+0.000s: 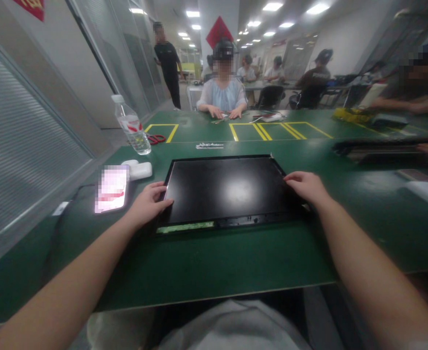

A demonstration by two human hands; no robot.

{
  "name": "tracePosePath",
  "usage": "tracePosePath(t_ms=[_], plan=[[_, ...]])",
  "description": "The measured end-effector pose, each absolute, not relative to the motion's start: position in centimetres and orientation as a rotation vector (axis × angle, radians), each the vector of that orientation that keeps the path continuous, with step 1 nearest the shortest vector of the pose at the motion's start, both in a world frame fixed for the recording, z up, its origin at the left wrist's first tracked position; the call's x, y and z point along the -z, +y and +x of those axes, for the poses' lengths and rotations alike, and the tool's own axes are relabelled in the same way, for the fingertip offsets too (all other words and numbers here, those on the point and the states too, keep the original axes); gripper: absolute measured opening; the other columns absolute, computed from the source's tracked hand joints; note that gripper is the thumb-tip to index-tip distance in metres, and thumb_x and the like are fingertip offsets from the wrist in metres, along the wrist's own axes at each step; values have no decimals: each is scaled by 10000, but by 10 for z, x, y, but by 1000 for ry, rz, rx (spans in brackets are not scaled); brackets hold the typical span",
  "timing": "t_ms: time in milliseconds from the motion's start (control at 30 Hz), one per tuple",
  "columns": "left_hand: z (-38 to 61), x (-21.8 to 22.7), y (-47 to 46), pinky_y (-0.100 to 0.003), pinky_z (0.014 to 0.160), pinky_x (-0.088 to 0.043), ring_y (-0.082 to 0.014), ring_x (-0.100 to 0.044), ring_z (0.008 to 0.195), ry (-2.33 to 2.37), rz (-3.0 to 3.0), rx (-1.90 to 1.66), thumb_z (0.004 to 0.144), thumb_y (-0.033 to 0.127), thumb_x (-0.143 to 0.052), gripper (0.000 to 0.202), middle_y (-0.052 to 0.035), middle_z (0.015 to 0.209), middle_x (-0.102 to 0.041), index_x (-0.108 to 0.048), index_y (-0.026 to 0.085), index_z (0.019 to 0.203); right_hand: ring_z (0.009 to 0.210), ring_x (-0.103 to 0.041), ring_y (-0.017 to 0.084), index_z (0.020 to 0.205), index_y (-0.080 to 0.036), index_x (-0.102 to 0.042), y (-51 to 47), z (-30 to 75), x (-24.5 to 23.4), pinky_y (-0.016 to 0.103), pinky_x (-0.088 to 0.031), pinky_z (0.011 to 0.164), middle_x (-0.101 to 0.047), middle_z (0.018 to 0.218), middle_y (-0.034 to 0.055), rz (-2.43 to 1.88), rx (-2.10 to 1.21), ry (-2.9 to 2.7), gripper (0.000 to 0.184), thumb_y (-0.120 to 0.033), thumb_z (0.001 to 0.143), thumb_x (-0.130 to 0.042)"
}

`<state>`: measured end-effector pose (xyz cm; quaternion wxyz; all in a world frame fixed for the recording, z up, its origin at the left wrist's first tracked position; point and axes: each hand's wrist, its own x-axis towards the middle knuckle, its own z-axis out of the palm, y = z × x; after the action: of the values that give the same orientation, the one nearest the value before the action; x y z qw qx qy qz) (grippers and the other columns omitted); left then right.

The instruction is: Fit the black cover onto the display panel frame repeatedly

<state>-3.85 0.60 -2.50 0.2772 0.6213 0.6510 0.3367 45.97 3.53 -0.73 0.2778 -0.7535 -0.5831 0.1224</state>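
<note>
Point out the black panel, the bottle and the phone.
Black panel [224,188], head view, middle of its dark face.
Bottle [132,126], head view, middle of its body.
Phone [112,189], head view, on its lit screen.

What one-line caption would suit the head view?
Left hand and right hand at opposite side edges of a black screen panel on a green table.

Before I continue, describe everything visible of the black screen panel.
The black screen panel lies flat, face up, on the green table: rectangular, dark, unlit-looking and glossy with a bright reflection, black-rimmed, a green strip along the near edge's left part. The left hand touches its left edge, the right hand its right.
</note>
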Motion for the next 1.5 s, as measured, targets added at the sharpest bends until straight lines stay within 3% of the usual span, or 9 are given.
tracePosePath(t_ms=[400,533,1067,1500], plan=[[-39,25,6,-544,1256,-421,-428,-558,1464,1776,1713,-856,734,444,-811,537,-213,1584,-545,-792,125,1165,898,-750,260,874,-236,-850,35,459,8,403,-578,933,-813,902,60,-2019,-365,-1547,200,-226,779,-675],[-39,24,5,-552,1255,-421,-421,-560,1465,1770,1697,-871,741,434,-823,491,-181,1578,-563,-802,160,1147,917,-749,256,860,-235,-848,35,460,8,393,-569,951,-815,905,58,-2003,-353,-1550,194,-220,779,-672],[-33,20,3,-541,1285,-376,-437,-534,1489,1687,1507,-1005,585,405,-890,443,-197,1573,-571,-776,175,947,888,-750,253,868,-235,-845,38,463,11,394,-569,938,-814,889,61,-2018,-370,-1549,196,-231,771,-674],[-33,19,2,-568,1287,-364,-436,-535,1490,1674,1510,-1007,536,444,-917,489,-171,1591,-569,-779,200,937,891,-747,253,883,-239,-849,36,460,7,382,-567,923,-816,908,59,-2045,-368,-1540,209,-256,769,-674]])
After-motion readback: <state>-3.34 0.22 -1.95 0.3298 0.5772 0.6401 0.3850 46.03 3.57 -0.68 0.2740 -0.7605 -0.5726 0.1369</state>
